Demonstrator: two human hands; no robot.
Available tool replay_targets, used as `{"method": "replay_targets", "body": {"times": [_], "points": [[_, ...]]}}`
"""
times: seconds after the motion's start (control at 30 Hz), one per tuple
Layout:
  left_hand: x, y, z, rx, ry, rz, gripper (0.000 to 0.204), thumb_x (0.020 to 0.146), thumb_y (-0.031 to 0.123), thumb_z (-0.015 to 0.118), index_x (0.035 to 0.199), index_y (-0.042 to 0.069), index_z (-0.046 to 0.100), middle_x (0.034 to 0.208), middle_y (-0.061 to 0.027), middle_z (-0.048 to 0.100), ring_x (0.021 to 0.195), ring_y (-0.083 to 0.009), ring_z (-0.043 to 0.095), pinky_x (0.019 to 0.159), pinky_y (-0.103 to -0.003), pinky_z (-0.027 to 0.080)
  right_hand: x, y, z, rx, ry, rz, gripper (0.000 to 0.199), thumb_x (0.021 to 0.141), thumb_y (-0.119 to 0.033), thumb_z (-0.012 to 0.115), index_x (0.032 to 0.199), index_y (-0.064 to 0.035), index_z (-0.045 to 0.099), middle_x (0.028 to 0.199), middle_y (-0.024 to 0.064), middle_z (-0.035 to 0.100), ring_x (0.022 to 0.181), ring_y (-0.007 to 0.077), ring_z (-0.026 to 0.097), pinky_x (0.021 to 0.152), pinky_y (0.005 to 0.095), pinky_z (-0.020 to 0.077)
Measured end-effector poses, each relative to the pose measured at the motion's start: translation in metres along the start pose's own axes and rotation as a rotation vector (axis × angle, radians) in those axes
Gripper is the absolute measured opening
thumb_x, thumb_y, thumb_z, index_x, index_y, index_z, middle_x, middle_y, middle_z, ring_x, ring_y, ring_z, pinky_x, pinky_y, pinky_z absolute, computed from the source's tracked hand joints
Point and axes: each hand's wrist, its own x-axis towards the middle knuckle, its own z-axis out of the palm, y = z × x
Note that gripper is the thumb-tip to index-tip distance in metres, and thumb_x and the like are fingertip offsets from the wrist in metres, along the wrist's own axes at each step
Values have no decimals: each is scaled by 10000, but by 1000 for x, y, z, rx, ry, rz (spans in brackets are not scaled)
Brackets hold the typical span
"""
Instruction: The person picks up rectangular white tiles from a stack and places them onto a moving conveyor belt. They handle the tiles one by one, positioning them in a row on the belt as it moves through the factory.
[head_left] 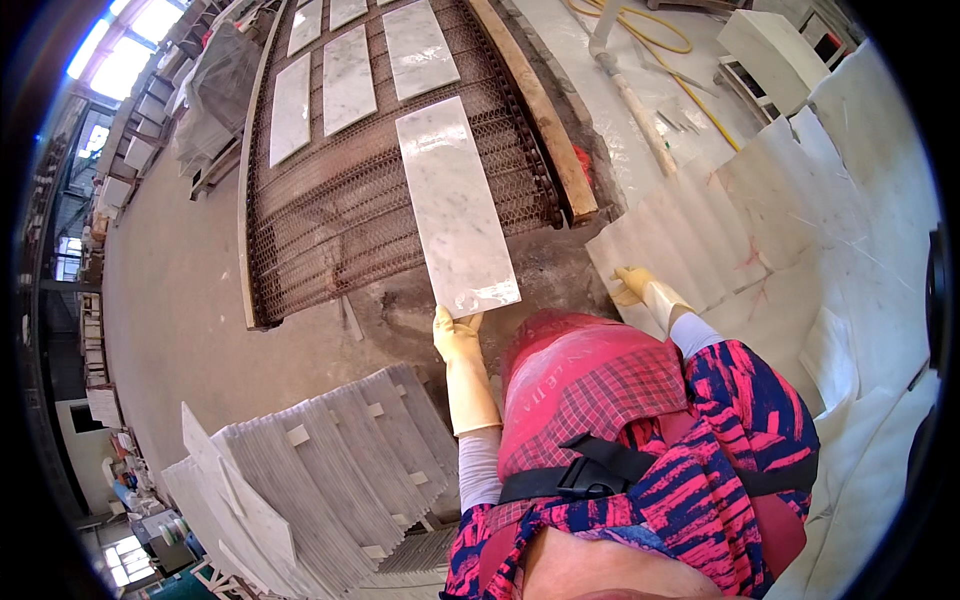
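My left hand (459,338), in a pale yellow rubber glove, grips the near end of a long white marble tile (455,205) with grey veining. Part of its fingers is hidden under the tile. The tile's far end lies over a wire-mesh conveyor belt (340,230), while its near end juts out past the belt's front edge. Off to the right, my right hand (632,286), gloved alike, is apart from the tile, fingers loosely bent and nothing visible in them. It is beside a pale sheet-covered surface (690,245).
Several more marble tiles (348,80) lie farther up the belt, between a wooden rail (535,100) and the left side rail. Stacked slabs (330,450) with small spacers stand at the lower left. A yellow hose (705,110) and a pipe (640,115) lie beyond the right rail.
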Motion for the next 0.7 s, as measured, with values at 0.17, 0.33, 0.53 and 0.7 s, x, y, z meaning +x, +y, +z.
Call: {"method": "replay_targets", "body": {"times": [0.17, 0.33, 0.53, 0.7], "points": [[2, 3, 4, 11, -9, -18, 446, 1076, 360, 492, 1400, 55, 514, 1409, -162, 587, 1239, -394, 611, 1033, -622, 489, 2, 3, 0, 8, 16, 5, 458, 1003, -430, 489, 1283, -89, 611, 1033, 201, 757, 714, 301, 734, 623, 403, 617], [0, 15, 5, 42, -4, -33, 466, 1074, 353, 498, 1420, 42, 500, 1431, -167, 573, 1264, -403, 596, 1052, -622, 477, 7, 3, -2, 31, 11, -11, 468, 1005, -435, 480, 1299, -92, 606, 1024, 195, 760, 703, 300, 734, 608, 400, 614], [-9, 22, 2, 71, 23, -49, 450, 1078, 333, 494, 1415, 35, 508, 1434, -162, 569, 1267, -408, 590, 1036, -610, 501, 2, 10, -11, 74, 30, 12, 459, 1016, -434, 478, 1292, -95, 619, 1028, 197, 762, 725, 318, 741, 624, 417, 618], [-18, 20, -9, 8, 4, -73, 494, 1072, 337, 500, 1445, 14, 476, 1456, -204, 531, 1295, -407, 560, 1060, -622, 487, 3, 23, -9, 21, 60, 8, 463, 1005, -429, 505, 1263, -70, 644, 1028, 229, 751, 792, 348, 747, 683, 442, 617]]}}
